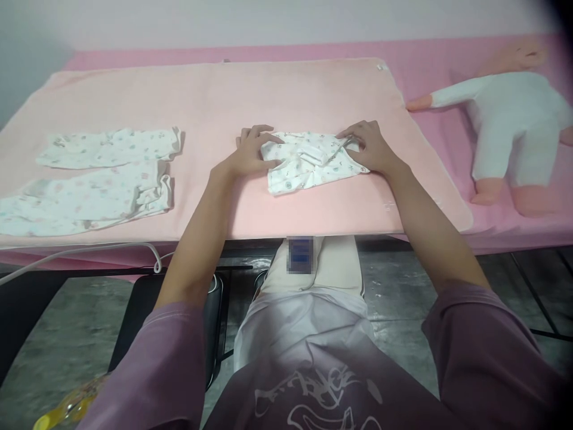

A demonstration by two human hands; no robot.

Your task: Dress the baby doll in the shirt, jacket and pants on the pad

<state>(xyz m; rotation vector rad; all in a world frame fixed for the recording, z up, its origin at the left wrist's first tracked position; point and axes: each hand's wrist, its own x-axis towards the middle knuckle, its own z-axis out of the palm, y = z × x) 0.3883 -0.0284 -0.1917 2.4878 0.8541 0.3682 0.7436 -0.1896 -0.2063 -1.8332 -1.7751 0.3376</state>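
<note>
A small white baby garment (313,170) with a fine print lies in front of me, partly folded over with creases at its middle. My left hand (251,149) grips its left edge, the thumb and a finger resting on the cloth. At the opposite end, my right hand (369,146) holds the upper right corner with fingers curled onto the fabric. Beneath it all is a pale pink mat (286,95). The undersides of the garment and the tips of some fingers are hidden.
Left on the mat lie white printed baby trousers (89,197), their legs spread. A baby doll (510,125) in a white suit lies at the right on the pink cover (430,65). A white cable (80,257) runs along the table's front edge, near a black chair (138,322).
</note>
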